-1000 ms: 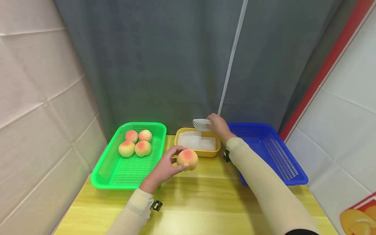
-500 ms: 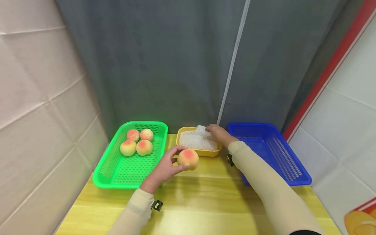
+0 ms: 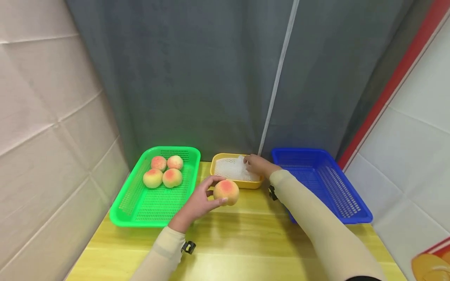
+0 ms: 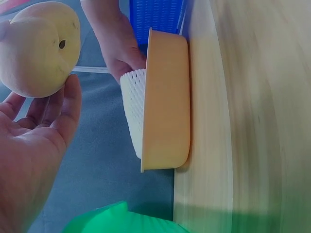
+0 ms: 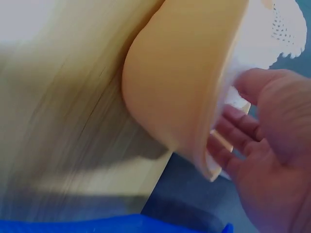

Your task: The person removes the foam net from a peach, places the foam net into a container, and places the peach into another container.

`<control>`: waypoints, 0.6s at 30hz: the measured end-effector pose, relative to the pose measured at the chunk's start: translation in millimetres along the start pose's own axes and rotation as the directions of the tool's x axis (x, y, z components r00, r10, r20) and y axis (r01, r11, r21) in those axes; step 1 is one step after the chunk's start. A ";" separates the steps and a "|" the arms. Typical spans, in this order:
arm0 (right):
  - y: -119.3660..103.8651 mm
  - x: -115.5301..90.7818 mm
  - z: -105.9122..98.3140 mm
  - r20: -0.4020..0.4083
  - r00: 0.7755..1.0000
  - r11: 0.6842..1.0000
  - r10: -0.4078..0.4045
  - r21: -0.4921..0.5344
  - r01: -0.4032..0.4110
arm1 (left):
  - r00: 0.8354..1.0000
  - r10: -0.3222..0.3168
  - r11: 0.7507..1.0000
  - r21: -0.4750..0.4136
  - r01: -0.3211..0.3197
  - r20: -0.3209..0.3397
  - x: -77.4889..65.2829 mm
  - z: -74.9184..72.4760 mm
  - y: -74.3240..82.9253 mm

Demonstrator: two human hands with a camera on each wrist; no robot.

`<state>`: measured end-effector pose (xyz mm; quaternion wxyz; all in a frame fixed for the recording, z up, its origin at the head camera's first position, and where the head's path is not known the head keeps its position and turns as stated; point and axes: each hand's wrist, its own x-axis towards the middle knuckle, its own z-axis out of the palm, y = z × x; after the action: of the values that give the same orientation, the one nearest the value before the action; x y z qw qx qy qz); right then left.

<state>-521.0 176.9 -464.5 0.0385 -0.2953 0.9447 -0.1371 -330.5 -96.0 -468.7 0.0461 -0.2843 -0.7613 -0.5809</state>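
My left hand [image 3: 199, 201] holds a yellow peach [image 3: 226, 192] with a red blush between thumb and fingers, above the table in front of a yellow tub [image 3: 251, 184]. In the left wrist view the peach [image 4: 41, 46] shows its underside with a small dark hole. White foam net sleeves [image 3: 228, 168] lie in the tub. My right hand [image 3: 258, 164] reaches over the tub's right end. In the right wrist view its thumb and fingers [image 5: 243, 124] dip inside the rim and pinch the white foam net, partly hidden by the tub wall.
On the left stands a green basket [image 3: 151, 223] with several peaches [image 3: 172, 178] in its back part. A blue basket [image 3: 316, 171] is on the right, partly behind my right forearm. The wooden table [image 3: 239, 249] meets a grey curtain [image 3: 197, 78] behind.
My right hand has lowered the foam net sleeve it held above the tub down onto the others inside. The left hand has kept its hold on the peach, almost still.
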 end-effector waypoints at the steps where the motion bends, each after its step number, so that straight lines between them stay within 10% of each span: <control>1: 0.0 3.1 2.7 0.015 1.000 1.000 0.011 -0.011 -0.011 | 1.000 -0.004 1.000 0.000 0.004 -0.005 -0.4 -0.5 1.4; 11: 8.4 19.3 22.8 0.036 0.998 0.993 0.054 -0.107 -0.050 | 1.000 -0.025 1.000 -0.013 0.025 0.014 -4.9 -5.0 36.4; 18: 6.6 24.1 21.3 0.061 0.996 0.993 0.058 -0.105 -0.051 | 0.999 -0.035 0.999 0.000 0.035 -0.006 -2.4 -7.1 25.3</control>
<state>-541.2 163.3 -486.6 0.0570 -0.2752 0.9566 -0.0774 -318.1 -99.3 -445.6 0.0380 -0.2692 -0.7661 -0.5824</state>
